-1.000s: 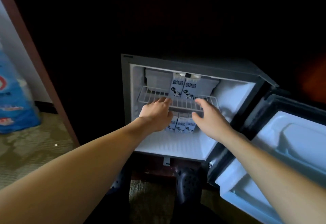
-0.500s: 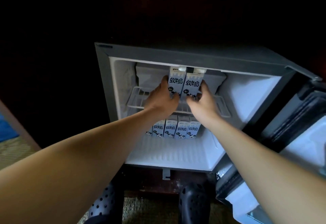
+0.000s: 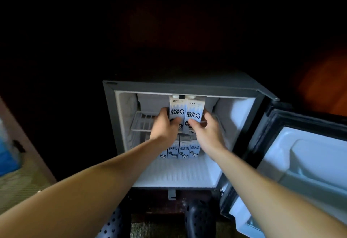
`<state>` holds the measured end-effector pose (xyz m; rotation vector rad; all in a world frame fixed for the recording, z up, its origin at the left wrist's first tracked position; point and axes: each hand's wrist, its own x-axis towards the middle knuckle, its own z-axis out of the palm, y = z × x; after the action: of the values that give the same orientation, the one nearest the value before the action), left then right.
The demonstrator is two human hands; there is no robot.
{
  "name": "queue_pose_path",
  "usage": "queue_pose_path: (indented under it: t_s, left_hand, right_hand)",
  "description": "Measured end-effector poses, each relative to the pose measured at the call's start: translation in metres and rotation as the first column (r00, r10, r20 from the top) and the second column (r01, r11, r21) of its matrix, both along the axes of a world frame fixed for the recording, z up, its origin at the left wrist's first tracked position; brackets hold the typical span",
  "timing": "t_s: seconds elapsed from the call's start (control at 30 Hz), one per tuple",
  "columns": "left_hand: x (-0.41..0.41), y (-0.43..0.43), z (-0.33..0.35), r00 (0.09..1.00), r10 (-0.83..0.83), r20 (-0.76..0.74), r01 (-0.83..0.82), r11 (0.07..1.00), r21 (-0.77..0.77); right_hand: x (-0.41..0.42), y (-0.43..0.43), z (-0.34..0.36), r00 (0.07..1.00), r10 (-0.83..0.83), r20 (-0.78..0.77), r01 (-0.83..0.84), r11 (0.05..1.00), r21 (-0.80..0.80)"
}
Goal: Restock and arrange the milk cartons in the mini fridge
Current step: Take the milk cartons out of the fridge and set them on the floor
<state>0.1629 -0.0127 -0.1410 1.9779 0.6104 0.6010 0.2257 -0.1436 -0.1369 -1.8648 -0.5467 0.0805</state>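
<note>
The mini fridge point(image 3: 109, 125) looks mostly stocked to me. A row of small cartons point(image 3: 183, 150) stands on the fridge floor under the wire shelf point(image 3: 142, 123) (I count four, the leftmost half hidden by an arm). Two tall ones stand upright on that shelf, touching side by side.

The left hand point(image 3: 165, 127) grips the left tall carton point(image 3: 176, 113) and the right hand point(image 3: 207, 131) grips the right tall carton point(image 3: 194, 114). Fingers are curled round the outer sides, thumbs on the fronts.

My guess is only the final lining-up is left, plus shutting the door point(image 3: 304, 162).

The labels have big stylised Chinese characters, probably ending in 牛奶, above a cartoon cow. The little logo up top is too small to read.
</note>
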Motion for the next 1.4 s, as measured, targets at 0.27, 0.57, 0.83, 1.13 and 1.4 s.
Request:
queue_pose_path:
  t_s: [0.27,0.57,0.83,1.13,1.4]
  left_hand:
    - [-0.054,-0.034,0.025,0.982,-0.141,-0.122,0.140,0.990,-0.017]
    - [-0.117,-0.133,0.069,0.896,-0.392,-0.209,0.422,0.898,0.125]
    - [-0.125,-0.244,0.090,0.813,-0.524,-0.256,0.573,0.797,0.189]
    - [-0.124,-0.375,0.051,0.717,-0.504,-0.481,0.671,0.686,0.281]
    - [-0.132,-0.456,-0.054,0.587,-0.489,-0.646,0.739,0.649,0.180]
  right_hand:
    - [-0.047,-0.067,0.023,0.995,0.078,-0.055,-0.083,0.992,-0.099]
    - [-0.106,-0.196,0.056,0.978,0.199,0.065,-0.173,0.943,-0.285]
    - [-0.134,-0.327,0.076,0.991,0.131,0.040,-0.111,0.939,-0.326]
    - [-0.182,-0.452,0.021,0.993,-0.116,-0.012,0.104,0.928,-0.359]
    - [-0.213,-0.531,-0.078,0.922,-0.346,-0.171,0.243,0.864,-0.440]
